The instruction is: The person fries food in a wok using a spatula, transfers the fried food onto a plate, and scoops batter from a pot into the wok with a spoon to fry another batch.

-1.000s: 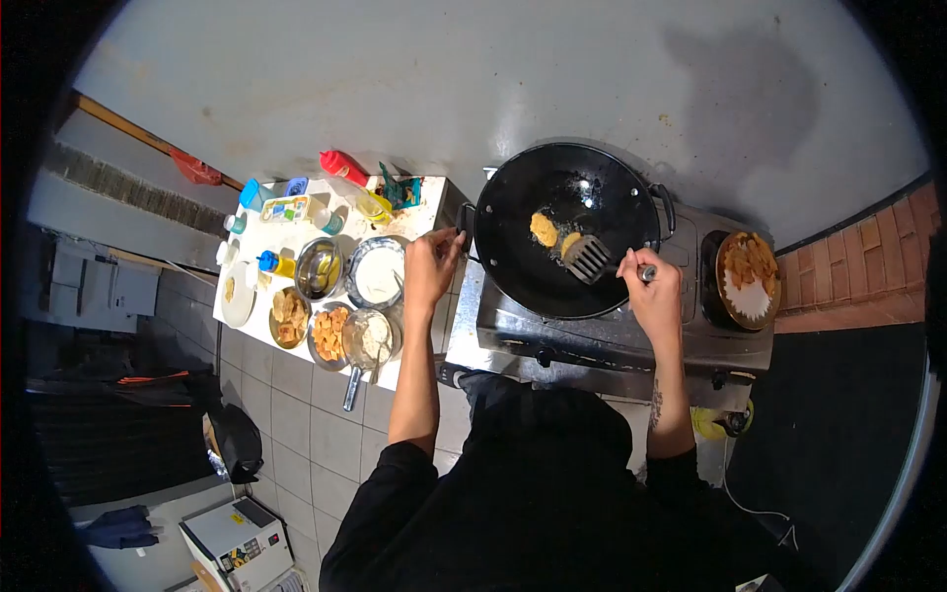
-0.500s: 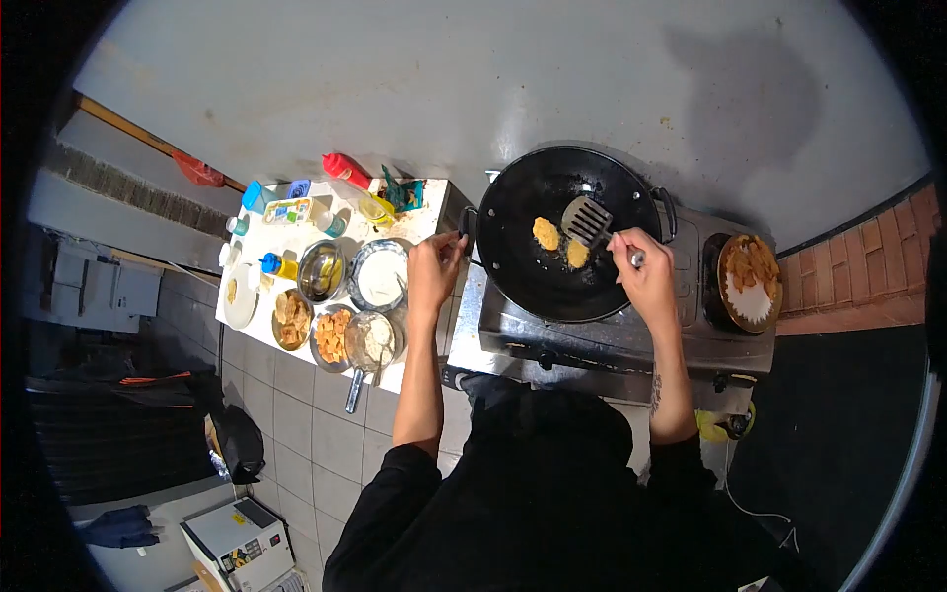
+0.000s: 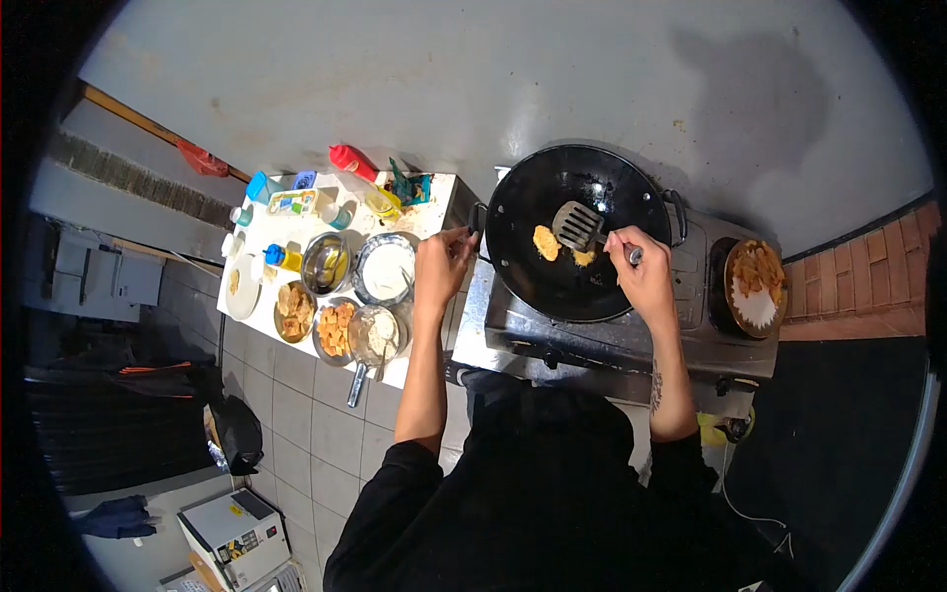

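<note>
Probably stiff, the slotted metal spatula [image 3: 578, 226] is best held where the right hand [image 3: 643, 269] closes, round its handle [image 3: 634, 257]; the left hand [image 3: 445, 264] pinches the round black wok [image 3: 547, 283] by its loop [image 3: 477, 213]

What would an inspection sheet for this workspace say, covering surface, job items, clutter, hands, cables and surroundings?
Surface: metal stove bears the wok; white table at left is speckled with stains.
Job items: slotted spatula over the wok, partly covering one of two golden pieces; plate of browned pieces at right.
Clutter: bowls, a red bottle and other containers crowd the table.
Hands: right hand grips the spatula; left hand is at the wok's handle, hold unclear.
Cables: white cable trails below the stove.
Surroundings: grey wall, brickwork, tiled floor.
</note>
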A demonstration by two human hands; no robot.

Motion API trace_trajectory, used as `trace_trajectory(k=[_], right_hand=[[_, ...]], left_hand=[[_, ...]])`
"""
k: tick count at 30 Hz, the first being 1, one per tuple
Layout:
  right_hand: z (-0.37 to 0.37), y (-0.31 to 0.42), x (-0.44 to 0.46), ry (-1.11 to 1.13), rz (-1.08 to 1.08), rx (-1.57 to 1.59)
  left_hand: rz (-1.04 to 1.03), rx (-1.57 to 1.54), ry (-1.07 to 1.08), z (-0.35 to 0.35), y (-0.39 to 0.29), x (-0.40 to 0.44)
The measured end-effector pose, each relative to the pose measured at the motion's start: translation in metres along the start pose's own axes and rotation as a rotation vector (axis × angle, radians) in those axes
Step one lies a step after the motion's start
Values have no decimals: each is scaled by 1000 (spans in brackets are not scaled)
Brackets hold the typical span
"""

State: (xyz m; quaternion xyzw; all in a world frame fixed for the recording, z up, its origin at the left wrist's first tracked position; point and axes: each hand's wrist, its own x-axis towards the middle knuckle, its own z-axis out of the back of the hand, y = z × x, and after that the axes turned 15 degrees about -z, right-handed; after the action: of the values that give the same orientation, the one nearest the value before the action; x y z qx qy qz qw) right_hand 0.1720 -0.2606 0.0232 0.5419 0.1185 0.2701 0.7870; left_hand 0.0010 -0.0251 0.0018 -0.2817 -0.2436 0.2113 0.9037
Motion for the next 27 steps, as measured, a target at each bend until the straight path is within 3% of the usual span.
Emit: trace_trajectory(k=[11, 14, 15, 17, 27], right_hand=[[-3, 18, -19, 27, 16, 64], [1, 12, -21, -82, -116, 2], [1, 11, -19, -144, -73, 36], [6, 14, -22, -116, -236, 63], [-8, -9, -22, -107, -223, 116]], left_hand=[[-44, -14, -35, -4, 9, 2], [-67, -4, -21, -3, 13, 2], [-79, -12, -16, -3, 13, 2], [-92, -22, -6, -2, 14, 1], [-87, -32, 16, 0, 12, 2]])
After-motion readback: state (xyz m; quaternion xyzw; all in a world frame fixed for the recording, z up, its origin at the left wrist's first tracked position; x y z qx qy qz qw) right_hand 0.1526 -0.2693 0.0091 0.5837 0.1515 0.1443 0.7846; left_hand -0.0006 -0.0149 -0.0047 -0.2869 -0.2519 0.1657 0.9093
